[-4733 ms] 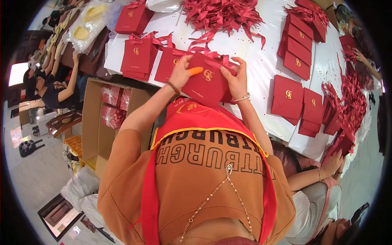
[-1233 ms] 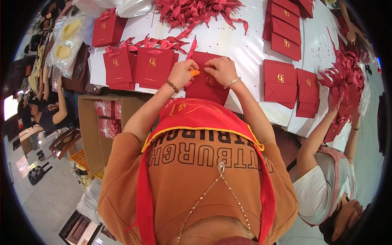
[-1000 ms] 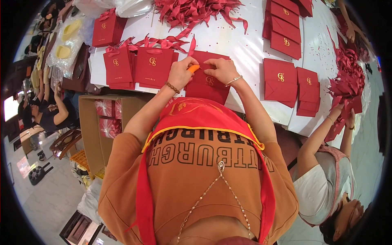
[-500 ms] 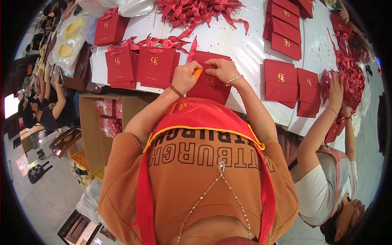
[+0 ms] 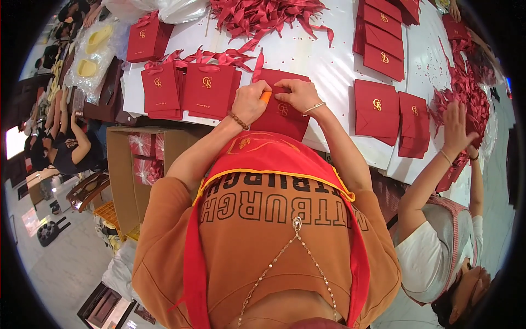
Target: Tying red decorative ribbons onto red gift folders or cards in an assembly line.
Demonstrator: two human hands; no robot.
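Observation:
A red paper gift bag (image 5: 282, 122) with a gold emblem lies flat at the table's front edge, under both my hands. My left hand (image 5: 250, 102) is closed over its left side; something small and orange (image 5: 266, 97) shows at its fingertips, and I cannot tell whether it is a tool or a finger wrap. My right hand (image 5: 298, 96) is bent over the bag's upper part, with thumb and fingers pinched together close to the left fingertips. What the pinch holds is too small to make out. A red ribbon (image 5: 258, 66) lies just beyond my left hand.
Ribboned red bags (image 5: 209, 90) stand to the left, and plain stacked bags (image 5: 377, 109) to the right. A ribbon heap (image 5: 268, 16) lies at the back. A cardboard box (image 5: 123, 181) stands left below the table (image 5: 329, 60). A co-worker's hand (image 5: 457, 134) is at the right.
My hands stay over the bag; the left fingers have shifted slightly and less of the orange piece shows. At the right, the co-worker's hand has lowered and spread over the ribbons.

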